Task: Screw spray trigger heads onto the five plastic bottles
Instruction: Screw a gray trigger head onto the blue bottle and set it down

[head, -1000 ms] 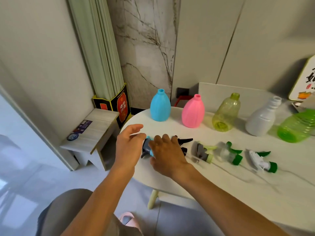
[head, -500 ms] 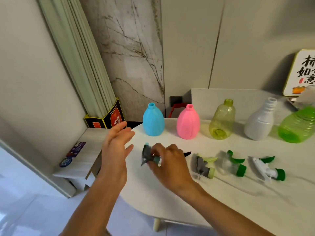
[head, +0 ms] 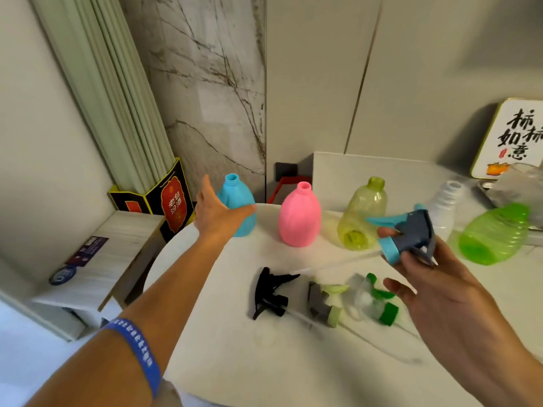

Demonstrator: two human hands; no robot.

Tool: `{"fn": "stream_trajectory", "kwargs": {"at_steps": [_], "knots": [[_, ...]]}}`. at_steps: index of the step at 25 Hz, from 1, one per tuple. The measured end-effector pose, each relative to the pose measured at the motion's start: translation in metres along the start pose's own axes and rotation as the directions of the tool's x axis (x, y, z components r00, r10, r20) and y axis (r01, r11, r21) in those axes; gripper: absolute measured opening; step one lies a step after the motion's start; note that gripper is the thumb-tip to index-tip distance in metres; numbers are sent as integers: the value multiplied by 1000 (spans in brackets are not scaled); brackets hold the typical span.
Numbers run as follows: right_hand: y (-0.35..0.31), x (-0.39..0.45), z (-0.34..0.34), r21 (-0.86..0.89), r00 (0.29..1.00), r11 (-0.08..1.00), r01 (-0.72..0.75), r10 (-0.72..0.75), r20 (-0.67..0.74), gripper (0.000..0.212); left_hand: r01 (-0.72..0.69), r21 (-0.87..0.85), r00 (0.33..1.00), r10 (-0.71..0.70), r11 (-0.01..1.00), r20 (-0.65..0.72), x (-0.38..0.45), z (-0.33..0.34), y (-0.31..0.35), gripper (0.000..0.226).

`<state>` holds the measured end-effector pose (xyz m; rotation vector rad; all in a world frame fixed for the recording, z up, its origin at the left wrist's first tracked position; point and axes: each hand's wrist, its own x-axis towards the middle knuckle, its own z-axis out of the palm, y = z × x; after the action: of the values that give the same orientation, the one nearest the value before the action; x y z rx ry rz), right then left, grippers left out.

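Bottle-wise, blue bottle [head: 239, 211] looks empty, light, tippy imo; my left hand [head: 217, 214] is spread beside it, I'd wrap its belly. Right hand [head: 435, 289] pinches blue trigger head [head: 407, 236] w/ fingertips.

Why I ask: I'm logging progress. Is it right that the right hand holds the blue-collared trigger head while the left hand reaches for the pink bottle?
Not quite. In the head view the right hand does hold the blue-collared trigger head, but the left hand reaches for the blue bottle, not the pink bottle.

A calligraphy sign [head: 511, 139] leans beyond the white table [head: 264, 362].
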<state>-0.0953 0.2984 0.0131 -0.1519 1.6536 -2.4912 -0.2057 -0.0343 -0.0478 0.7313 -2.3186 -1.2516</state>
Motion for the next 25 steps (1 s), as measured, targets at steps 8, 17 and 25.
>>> {"fn": "stream_trajectory", "kwargs": {"at_steps": [8, 17, 25], "knots": [[15, 1, -24, 63, 995, 993, -95, 95, 4, 68, -45, -179, 996, 58, 983, 73, 3, 19, -16, 88], [-9, -3, -24, 24, 989, 999, -31, 34, -147, 36, -324, -86, 938, 332, 942, 103, -37, -47, 37, 94], [-39, -2, -29, -104, 922, 937, 332, -346, -172, 44, -662, 358, 733, 668, 659, 126, -127, -82, 47, 94]]}}
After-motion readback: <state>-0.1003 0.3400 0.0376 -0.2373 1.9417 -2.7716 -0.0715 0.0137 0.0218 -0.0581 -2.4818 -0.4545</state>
